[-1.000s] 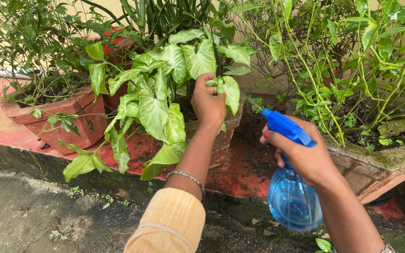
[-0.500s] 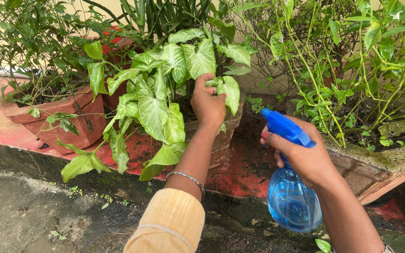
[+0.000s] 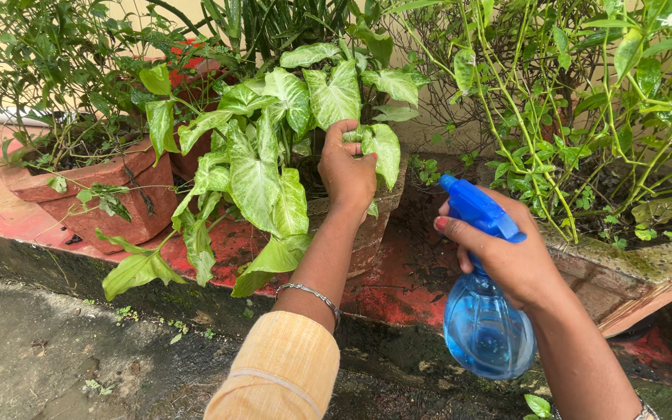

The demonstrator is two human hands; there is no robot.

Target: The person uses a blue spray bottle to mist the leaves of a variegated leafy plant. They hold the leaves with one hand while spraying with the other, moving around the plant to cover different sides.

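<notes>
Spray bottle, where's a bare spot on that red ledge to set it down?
Bare red ledge shows between the left hand's plant pot and the spray bottle in the right hand. Behind, foliage crowds everything.

The spray bottle (image 3: 485, 327) is clear pale blue with a solid bright blue trigger head. The plant (image 3: 274, 148), at ten o'clock from it, bears green leaves veined in creamy white. The sleeve (image 3: 281, 377) is pale orange, the ledge (image 3: 398, 292) blotchy red.

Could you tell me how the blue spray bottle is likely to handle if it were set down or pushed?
The spray bottle has a rounded, translucent belly, so it probably tips or rolls easily. The right hand carries it alone, so it is likely fairly light. Its smooth plastic may be slippery when wet.
</notes>
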